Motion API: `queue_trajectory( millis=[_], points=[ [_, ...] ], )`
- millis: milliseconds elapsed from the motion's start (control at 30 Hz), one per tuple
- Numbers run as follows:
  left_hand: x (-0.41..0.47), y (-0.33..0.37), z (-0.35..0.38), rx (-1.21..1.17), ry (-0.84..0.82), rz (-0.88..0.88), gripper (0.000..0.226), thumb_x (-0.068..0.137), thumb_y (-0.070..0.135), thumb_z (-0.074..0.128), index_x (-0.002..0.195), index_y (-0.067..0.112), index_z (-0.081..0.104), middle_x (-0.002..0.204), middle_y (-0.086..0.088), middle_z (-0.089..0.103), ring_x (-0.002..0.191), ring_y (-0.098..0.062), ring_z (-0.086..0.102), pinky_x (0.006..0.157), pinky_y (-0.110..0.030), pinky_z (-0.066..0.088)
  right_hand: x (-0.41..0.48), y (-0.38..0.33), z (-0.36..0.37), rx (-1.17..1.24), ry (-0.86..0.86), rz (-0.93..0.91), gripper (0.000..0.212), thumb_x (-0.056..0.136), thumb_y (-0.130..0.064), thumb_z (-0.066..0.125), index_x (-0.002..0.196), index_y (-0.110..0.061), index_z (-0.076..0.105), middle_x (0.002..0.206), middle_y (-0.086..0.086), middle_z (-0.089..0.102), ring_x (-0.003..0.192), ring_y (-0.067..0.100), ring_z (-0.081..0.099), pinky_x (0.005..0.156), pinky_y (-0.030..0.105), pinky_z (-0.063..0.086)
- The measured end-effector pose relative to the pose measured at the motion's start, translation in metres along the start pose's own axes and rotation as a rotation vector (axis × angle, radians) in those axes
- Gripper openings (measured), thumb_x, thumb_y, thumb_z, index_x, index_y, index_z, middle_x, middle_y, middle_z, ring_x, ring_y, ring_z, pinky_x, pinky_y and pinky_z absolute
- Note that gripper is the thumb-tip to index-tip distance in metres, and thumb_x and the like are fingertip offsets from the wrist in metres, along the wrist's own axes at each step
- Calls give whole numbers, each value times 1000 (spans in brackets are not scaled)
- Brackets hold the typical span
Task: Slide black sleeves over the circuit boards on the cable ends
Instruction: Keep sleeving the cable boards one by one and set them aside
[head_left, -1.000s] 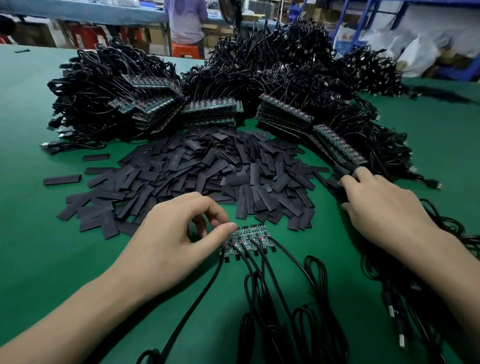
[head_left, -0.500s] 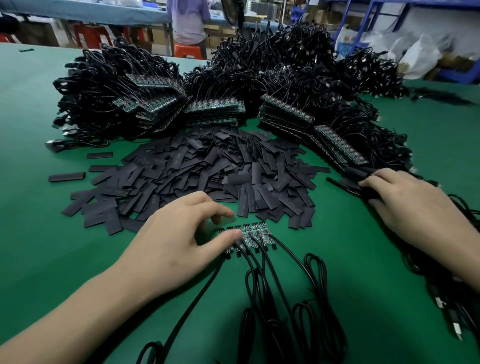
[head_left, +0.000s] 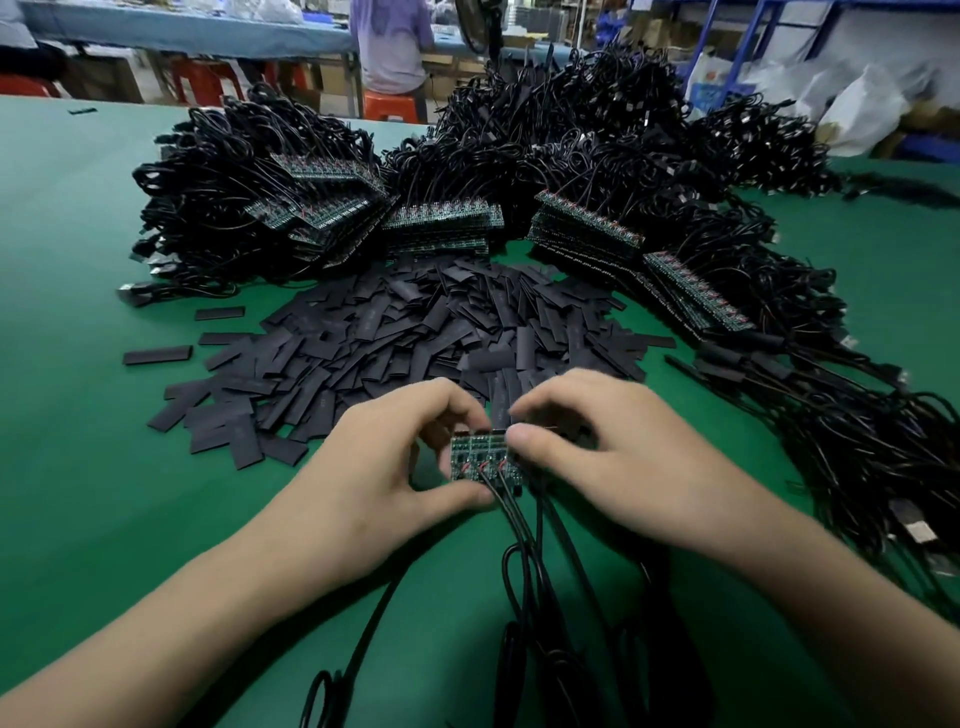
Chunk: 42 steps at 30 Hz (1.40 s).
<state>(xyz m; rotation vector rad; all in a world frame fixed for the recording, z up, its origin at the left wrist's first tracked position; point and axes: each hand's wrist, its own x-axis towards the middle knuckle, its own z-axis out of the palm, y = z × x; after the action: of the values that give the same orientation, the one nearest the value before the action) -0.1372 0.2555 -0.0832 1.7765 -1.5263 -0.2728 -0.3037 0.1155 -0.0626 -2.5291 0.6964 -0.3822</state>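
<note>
Both hands, left hand (head_left: 384, 483) and right hand (head_left: 618, 467), pinch the circuit boards (head_left: 480, 457); black sleeves (head_left: 415, 332) heaped just beyond.

no legible writing

nothing here can be read. the black sleeves (head_left: 395, 332) on the counter (head_left: 78, 260) carry faint pale print, too blurred to make out. the circuit boards (head_left: 480, 457) bear tiny markings, too small to tell.
</note>
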Motion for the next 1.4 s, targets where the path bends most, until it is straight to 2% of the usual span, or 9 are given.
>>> queue_trajectory(
  millis=[133,267,567,800,933,1067,1167,1300,1400],
  points=[
    [0,1,-3,-221,-16,-37,38,69,31,89,103,32,70,87,10,69,76,-9,62,75,-23,52,9,-2,14,198,-45,17,14,90,-50,70,84,-38,71,80,-23,69,78,-7,61,74,27,44],
    [3,-5,-3,-523,-18,-185,32,69,40,82,97,25,77,79,2,70,70,-8,63,68,-20,54,10,1,14,230,-13,-5,12,92,-43,71,87,-33,73,84,-20,71,85,-4,63,84,32,50],
    [9,-5,-7,-578,-18,-186,19,79,26,72,84,8,75,68,3,70,60,-3,60,61,-12,46,20,4,17,376,-57,-133,17,92,-42,67,89,-26,73,87,-10,73,89,5,67,93,42,52],
    [13,-8,-5,-729,-68,-268,9,77,20,72,80,11,76,70,-1,71,61,-7,63,63,-14,51,23,14,19,569,-171,-153,11,93,-34,68,87,-28,73,82,-13,71,80,-1,63,79,17,43],
    [14,-10,-3,-845,-97,-301,14,75,26,74,82,16,81,78,-5,74,69,-13,65,70,-21,58,24,14,16,614,-185,-133,12,93,-32,69,90,-22,75,90,-1,76,87,6,66,87,24,47],
    [17,-9,-9,-748,81,-330,15,74,31,78,82,19,81,76,-4,74,67,-9,64,64,-21,55,20,15,13,421,-121,-64,20,88,-47,72,94,-30,78,93,-8,76,90,1,67,93,37,53],
    [21,-1,-8,-640,159,-250,13,75,30,80,82,19,81,78,1,76,70,-6,66,67,-20,53,14,6,13,293,58,-62,36,78,-71,59,101,-48,75,100,-19,70,101,-3,64,90,28,49],
    [27,11,-7,-555,100,-139,15,78,33,77,84,19,78,84,2,75,78,-10,68,73,-20,52,9,-9,18,530,-1,-68,23,91,-50,69,94,-30,79,90,-3,77,86,14,71,86,43,56],
    [36,-9,-22,-418,110,-128,22,89,44,65,94,28,78,90,12,76,86,0,68,78,-16,50,3,-16,13,800,-118,-86,19,97,-36,66,87,-25,78,87,4,80,82,16,76,80,35,59]
  ],
)
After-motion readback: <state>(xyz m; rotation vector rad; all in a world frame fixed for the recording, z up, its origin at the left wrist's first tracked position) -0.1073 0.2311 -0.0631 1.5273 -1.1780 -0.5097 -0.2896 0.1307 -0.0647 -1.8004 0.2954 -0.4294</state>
